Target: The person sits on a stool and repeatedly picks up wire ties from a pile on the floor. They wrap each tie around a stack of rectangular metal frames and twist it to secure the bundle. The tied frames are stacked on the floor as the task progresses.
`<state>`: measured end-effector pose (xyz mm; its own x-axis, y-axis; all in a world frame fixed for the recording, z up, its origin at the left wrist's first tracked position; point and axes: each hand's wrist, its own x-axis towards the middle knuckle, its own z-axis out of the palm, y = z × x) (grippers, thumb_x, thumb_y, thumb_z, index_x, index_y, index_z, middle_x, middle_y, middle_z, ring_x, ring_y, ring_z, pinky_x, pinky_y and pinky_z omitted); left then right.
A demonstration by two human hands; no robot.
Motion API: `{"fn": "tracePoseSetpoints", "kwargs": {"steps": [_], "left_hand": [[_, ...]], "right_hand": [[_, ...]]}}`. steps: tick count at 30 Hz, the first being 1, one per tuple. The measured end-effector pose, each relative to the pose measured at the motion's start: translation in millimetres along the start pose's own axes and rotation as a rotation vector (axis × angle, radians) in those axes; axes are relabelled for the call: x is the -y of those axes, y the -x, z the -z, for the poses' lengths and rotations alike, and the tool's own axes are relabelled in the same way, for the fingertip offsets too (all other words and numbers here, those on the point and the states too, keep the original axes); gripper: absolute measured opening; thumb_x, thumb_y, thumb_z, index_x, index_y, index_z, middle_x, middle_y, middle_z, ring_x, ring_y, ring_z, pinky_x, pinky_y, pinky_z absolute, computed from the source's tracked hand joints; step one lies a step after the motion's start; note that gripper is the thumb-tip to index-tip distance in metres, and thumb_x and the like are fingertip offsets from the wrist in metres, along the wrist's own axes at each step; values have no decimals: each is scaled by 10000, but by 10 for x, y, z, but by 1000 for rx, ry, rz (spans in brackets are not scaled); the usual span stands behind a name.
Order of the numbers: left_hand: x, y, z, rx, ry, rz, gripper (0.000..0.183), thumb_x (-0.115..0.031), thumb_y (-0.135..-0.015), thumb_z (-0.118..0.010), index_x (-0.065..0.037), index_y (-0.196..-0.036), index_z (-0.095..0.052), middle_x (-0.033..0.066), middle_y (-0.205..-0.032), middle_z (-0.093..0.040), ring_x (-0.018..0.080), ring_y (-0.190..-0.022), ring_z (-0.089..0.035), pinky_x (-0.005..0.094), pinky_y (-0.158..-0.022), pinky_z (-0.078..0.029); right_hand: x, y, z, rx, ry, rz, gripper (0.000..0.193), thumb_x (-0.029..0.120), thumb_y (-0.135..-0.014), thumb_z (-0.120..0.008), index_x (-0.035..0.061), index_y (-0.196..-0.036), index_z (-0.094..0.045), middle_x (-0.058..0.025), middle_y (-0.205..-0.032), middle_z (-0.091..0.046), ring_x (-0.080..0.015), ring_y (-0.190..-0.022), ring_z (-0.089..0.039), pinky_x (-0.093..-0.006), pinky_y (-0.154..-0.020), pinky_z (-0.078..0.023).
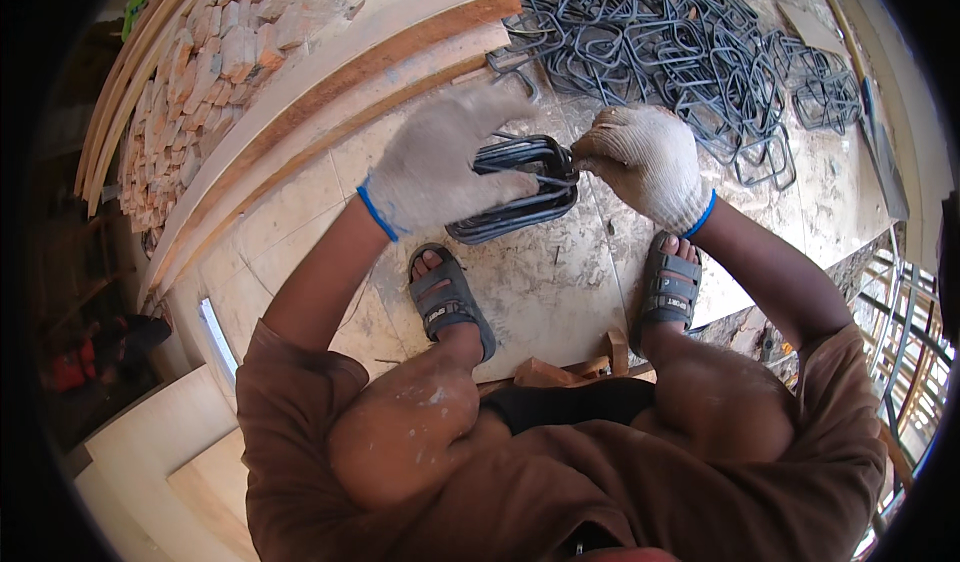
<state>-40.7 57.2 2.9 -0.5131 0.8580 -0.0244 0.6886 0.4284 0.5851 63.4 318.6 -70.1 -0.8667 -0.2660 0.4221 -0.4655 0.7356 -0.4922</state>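
Two gloved hands work one stirrup bundle: left hand grasps it, right hand clenched, pinching its end; align loops squarely, apart from loose stirrups.

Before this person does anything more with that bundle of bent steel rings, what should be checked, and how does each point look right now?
1. Gloves on both hands: ok; left hand and right hand wear white knit gloves.
2. Bundle of steel stirrups held firmly: ok, left hand wraps it.
3. Right fingers at the bundle's end: ok, touching.
4. Feet protected: not ok, open sandals.
5. Loose stirrup pile apart from the bundle: ok.
6. Stirrups aligned inside the bundle: cannot tell.
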Motion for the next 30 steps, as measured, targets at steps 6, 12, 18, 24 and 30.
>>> {"fn": "tracePoseSetpoints", "kwargs": {"steps": [6, 12, 18, 24, 30], "left_hand": [[125, -19, 83, 173, -167, 127, 1223, -475, -634, -986, 9, -1631, -470, 255, -1583, -571, 420, -1494, -526, 467, -1275, -390], [-376, 267, -496, 101, -573, 32, 1210, -452, -690, -937, -6, -1675, -394, 234, -1631, -495, 422, -1557, -420, 521, -1294, -337], [-227, 381, -682, -19, -455, 183, 1042, -369, -775, -854, -22, -1651, -409, 178, -1444, -578, 380, -1430, -494, 514, -1185, -431], [32, 425, -431, -72, -409, 289, 1033, -273, -690, -891, -73, -1606, -457, 213, -1450, -589, 427, -1375, -562, 518, -1156, -466], [161, 491, -482, -127, -344, 282, 984, -320, -705, -919, -81, -1563, -500, 206, -1436, -609, 435, -1374, -559, 531, -1166, -458]], "right_hand": [[29, -64, -46, -11, 2, -14, 165, 176, -809, -876, 126, -959, -831, -61, -885, -746, -308, -826, -738, -411, -725, -579], [64, -95, -80, -16, -72, -223, 122, 246, -881, -832, 186, -987, -838, -65, -973, -761, -321, -915, -762, -426, -779, -600], [125, -156, -112, -29, -59, -189, 141, 144, -876, -852, 102, -1009, -831, -104, -955, -766, -322, -863, -763, -388, -750, -607], [24, -228, -119, -73, -11, -205, 174, 268, -880, -864, 138, -992, -837, -84, -932, -751, -317, -863, -755, -406, -751, -599], [2, -239, -174, -69, -42, -252, 219, 345, -892, -854, 155, -1000, -839, -83, -941, -757, -333, -886, -758, -438, -771, -597]]}}
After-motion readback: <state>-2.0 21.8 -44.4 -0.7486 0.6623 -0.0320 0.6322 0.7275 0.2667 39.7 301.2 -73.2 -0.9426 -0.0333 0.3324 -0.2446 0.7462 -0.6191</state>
